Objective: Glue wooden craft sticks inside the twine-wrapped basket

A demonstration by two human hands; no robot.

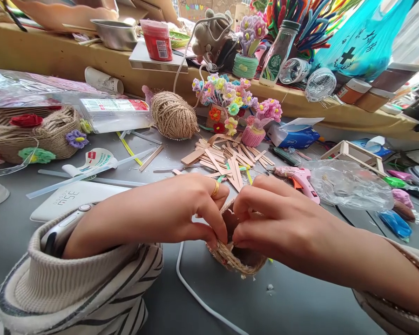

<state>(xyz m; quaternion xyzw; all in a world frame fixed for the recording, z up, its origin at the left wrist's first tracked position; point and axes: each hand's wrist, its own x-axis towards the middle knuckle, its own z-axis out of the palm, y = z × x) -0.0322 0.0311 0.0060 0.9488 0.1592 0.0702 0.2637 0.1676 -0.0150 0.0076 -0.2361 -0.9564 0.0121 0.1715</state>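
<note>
While both hands work at the near middle of the grey table (300,302), the clutter runs like this, left to right: a twine-wrapped basket (38,132) w/ felt flowers sits at the far left edge, a white device (73,197) and clear glue sticks (91,172) lie just inboard, then a ball of jute twine (173,115) toward the back, a heap of flat wooden sticks (226,160) mid-table, and a pink glue gun (298,179) beside a crumpled clear bag (349,186) on the right. The left hand (167,211), ring on one finger, has its fingertips pinched together on the near-left rim of a small twine-wound cup (235,256); the right hand (275,218) is pinched on the rim too, from the right, thumb and fingers closed on it. The cup rests on the table, partly hidden by both hands, so its inside can't be read. Risks, as I judge them: pressing unevenly could shift the twine coil off the rim or squash the cup's shape; if glue is wet there, fingers may stick or smear it. A white cord (195,291) runs under the wrists toward the near edge, and a snag on it could drag sth off the table.
</note>
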